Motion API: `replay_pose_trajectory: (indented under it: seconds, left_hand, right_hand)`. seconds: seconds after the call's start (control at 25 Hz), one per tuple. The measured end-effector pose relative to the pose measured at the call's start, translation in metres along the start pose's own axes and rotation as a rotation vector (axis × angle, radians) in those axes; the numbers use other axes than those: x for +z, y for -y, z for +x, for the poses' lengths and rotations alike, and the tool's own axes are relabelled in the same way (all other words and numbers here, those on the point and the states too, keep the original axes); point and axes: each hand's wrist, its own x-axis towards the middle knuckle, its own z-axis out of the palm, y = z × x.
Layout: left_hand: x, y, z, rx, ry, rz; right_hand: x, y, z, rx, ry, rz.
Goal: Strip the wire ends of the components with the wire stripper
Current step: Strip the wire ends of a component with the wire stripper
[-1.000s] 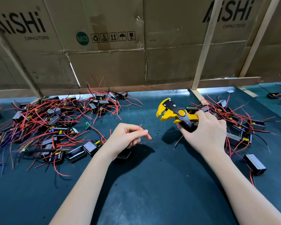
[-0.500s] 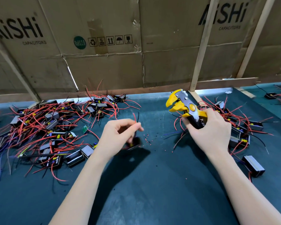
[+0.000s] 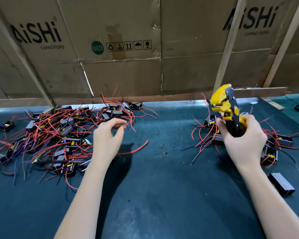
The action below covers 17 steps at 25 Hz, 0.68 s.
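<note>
The yellow-and-black wire stripper (image 3: 227, 109) stands nearly upright above the right side of the dark tabletop (image 3: 162, 195), head up, its handles wrapped in the right hand (image 3: 243, 140), whose grip is closed firmly around them. It looks rigid and moderately weighty, best held low on the handles as it is now. The components to be stripped lie in a big tangled pile (image 3: 59, 135) at the left: small black boxes trailing thin red, blue and black leads. These look light and the leads floppy and springy, so I judge a box body, or a lead pinched close to its free end, is the place to take hold. The left hand (image 3: 107, 140) hovers at the pile's right edge, fingers loosely curled, thumb and forefinger apart, holding nothing. A smaller heap (image 3: 274, 145) of components sits behind the right hand, and cardboard boxes (image 3: 128, 66) wall the far edge.
</note>
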Motion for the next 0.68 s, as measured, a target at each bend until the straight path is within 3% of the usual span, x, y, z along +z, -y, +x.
replay_pose_trajectory:
  seconds: [0.08, 0.2, 0.32, 0.52, 0.68]
  left_hand:
    - [-0.012, 0.022, 0.008, -0.077, -0.131, 0.172]
    - [-0.025, 0.051, 0.017, -0.229, -0.167, 0.326]
    - [-0.019, 0.063, 0.022, -0.177, -0.038, 0.383]
    - [0.005, 0.061, 0.023, 0.136, 0.128, 0.526]
    - [0.014, 0.070, 0.028, 0.003, 0.282, 0.692]
  right_hand:
    - [0.004, 0.006, -0.003, -0.033, 0.100, 0.107]
    - [0.013, 0.016, -0.012, -0.044, 0.258, 0.276]
    - [0.017, 0.021, -0.019, -0.048, 0.360, 0.337]
    - [0.018, 0.021, -0.025, -0.014, 0.418, 0.366]
    - [0.019, 0.023, -0.023, 0.000, 0.413, 0.381]
